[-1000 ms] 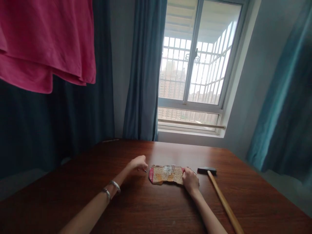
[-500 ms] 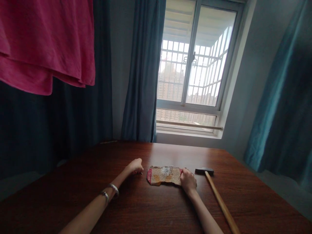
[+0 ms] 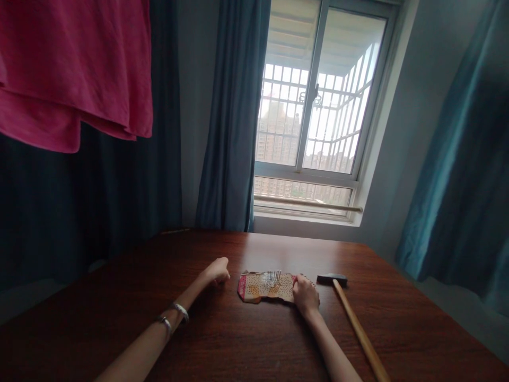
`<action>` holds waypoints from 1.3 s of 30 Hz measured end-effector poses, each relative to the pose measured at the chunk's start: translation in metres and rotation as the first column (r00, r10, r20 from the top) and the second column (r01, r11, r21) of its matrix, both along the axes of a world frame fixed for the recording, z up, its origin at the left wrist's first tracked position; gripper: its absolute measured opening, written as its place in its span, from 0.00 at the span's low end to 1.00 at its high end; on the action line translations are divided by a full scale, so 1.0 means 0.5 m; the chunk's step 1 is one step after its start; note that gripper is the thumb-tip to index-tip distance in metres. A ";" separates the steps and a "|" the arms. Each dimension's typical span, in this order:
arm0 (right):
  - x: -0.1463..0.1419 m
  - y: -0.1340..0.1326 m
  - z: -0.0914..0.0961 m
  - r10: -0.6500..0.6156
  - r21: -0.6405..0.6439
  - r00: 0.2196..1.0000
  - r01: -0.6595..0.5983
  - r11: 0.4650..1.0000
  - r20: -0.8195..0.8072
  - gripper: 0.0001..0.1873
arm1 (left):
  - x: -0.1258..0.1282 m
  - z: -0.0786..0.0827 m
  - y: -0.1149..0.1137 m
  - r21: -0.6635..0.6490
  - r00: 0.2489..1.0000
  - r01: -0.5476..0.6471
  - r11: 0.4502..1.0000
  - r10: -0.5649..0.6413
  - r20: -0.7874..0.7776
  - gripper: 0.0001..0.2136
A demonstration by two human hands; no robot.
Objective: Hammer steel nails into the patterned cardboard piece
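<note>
A small flat board (image 3: 262, 287) with a pink edge and many dots lies on the brown wooden table (image 3: 222, 339). Several thin nails (image 3: 273, 275) stand upright in its far edge. My right hand (image 3: 305, 296) rests curled on the board's right end, holding it down. My left hand (image 3: 217, 269) lies to the left of the board as a closed fist, apart from it; what it holds is hidden. Two metal bangles (image 3: 172, 316) sit on my left wrist.
A hammer (image 3: 350, 317) with a dark head and long wooden handle lies right of the board. Behind the table are a barred window (image 3: 314, 106) and blue curtains (image 3: 230, 116). A pink cloth (image 3: 75, 69) hangs at the upper left.
My left hand has drawn back to the left, away from the board, and a small pointed thing seen at its fingertips no longer shows. My right hand stays on the board.
</note>
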State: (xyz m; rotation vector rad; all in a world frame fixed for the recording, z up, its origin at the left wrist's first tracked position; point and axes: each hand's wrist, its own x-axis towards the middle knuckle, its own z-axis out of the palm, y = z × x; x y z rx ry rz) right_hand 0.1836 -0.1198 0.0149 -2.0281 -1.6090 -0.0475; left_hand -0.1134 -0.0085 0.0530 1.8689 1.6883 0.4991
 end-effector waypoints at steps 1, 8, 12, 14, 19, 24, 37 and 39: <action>0.001 0.001 0.000 -0.003 0.005 1.000 0.004 1.000 -0.030 0.16 | 0.005 0.008 -0.005 0.036 0.999 0.037 0.999 -0.037 -0.016 0.06; -0.006 -0.001 0.021 0.231 0.291 0.871 -0.108 0.951 -0.433 0.13 | 0.109 0.074 -0.081 0.225 0.880 0.319 0.921 -0.376 0.291 0.09; -0.035 -0.003 0.036 0.450 0.353 0.588 -0.280 0.893 -0.672 0.13 | 0.169 0.063 -0.122 0.281 0.800 0.329 0.902 -0.424 0.425 0.14; -0.048 -0.004 0.039 0.492 0.361 0.473 -0.344 0.867 -0.731 0.16 | 0.189 0.051 -0.137 0.286 0.781 0.332 0.899 -0.432 0.451 0.15; -0.060 -0.004 0.035 0.518 0.409 0.350 -0.339 0.847 -0.781 0.18 | 0.216 0.037 -0.159 0.316 0.786 0.381 0.869 -0.484 0.383 0.16; -0.054 -0.002 0.035 0.515 0.420 0.362 -0.311 0.853 -0.777 0.18 | 0.226 0.041 -0.160 0.384 0.814 0.382 0.841 -0.502 0.292 0.14; 0.002 0.065 0.019 0.427 0.309 0.652 -0.295 0.904 -0.627 0.20 | 0.246 0.014 -0.032 0.172 0.670 0.031 0.985 -0.148 0.727 0.16; 0.004 0.077 0.012 0.439 0.296 0.704 -0.325 0.898 -0.558 0.18 | 0.256 -0.002 -0.012 0.069 0.581 -0.003 0.998 -0.054 0.812 0.16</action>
